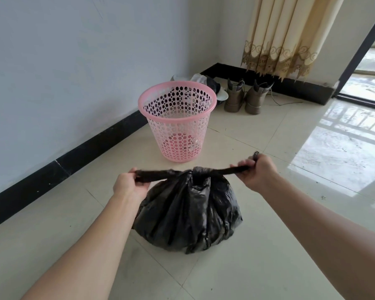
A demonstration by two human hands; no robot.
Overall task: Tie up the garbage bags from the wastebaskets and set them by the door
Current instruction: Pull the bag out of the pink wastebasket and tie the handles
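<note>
On the tiled floor (268,245), just short of the pink wastebasket (178,122), the black garbage bag (188,213) sits full, neck gathered. Left hand (130,182) grips one twisted tail (152,175); right hand (258,172) grips the other (232,169). Fingers (245,163) of both are clenched round the plastic, and the tails are drawn taut outward from the knot (200,171).

Risks, as judged:
- The film is stretched hard and could tear near the knot under more pull, spilling the load.
- A single crossing may slip once tension drops, so a second throw is likely needed.
- Only a stub shows past the right fist, which leaves little spare.

Room:
- Wall and black baseboard (85,148) lie near on the left.
- Boots (243,96) and loose clutter sit in the corner behind the basket.
- A broad run of glossy tile on the right leads toward the doorway (372,68). The shine hints it may be slick.
</note>
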